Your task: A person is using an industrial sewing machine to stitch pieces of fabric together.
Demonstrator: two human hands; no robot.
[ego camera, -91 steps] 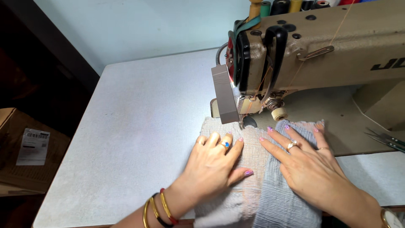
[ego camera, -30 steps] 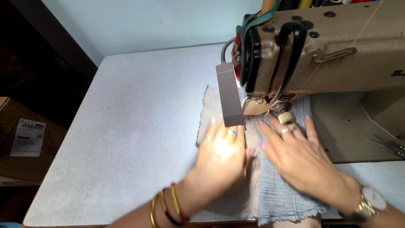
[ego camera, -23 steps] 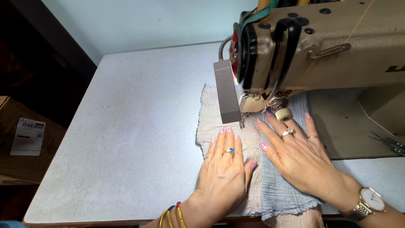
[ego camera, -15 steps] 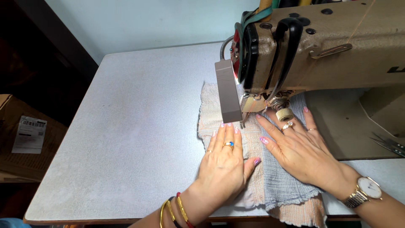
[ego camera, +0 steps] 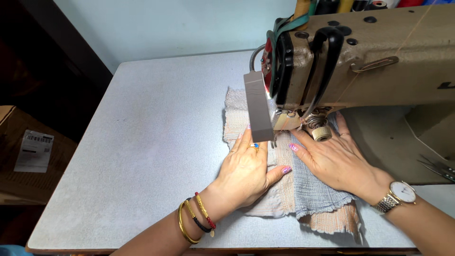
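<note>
Fabric (ego camera: 303, 194) lies flat on the surface (ego camera: 142, 156), its far end under the sewing machine (ego camera: 360, 61) head. Your left hand (ego camera: 246, 170) presses it palm down, fingers spread, gripping nothing; your right hand (ego camera: 336, 159) lies equally flat and open, fingertips beside the presser foot (ego camera: 284, 124). Keep both palms light and even, guide the layers straight, and keep fingertips clear of the needle. Wrists stay low, forearms angled in.
</note>
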